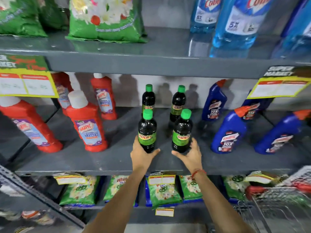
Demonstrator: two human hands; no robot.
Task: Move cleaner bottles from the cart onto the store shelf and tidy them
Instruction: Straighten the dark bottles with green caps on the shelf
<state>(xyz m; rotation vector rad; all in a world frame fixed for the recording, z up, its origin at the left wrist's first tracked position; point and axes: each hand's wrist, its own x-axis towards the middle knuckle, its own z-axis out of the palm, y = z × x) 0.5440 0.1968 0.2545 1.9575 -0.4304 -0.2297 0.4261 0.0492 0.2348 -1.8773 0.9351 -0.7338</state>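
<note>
Two dark bottles (147, 132) (182, 133) on grey shelf (101, 158), left hand (143, 153) gripping one, right hand (191, 153) gripping other

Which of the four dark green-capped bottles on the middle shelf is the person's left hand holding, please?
The front-left bottle: the left hand wraps its base. The right hand holds the front-right bottle; the two behind stand untouched.

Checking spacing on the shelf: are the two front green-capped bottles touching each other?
Apart. The head view shows bare grey shelf between the left front bottle and the right front bottle.
</note>
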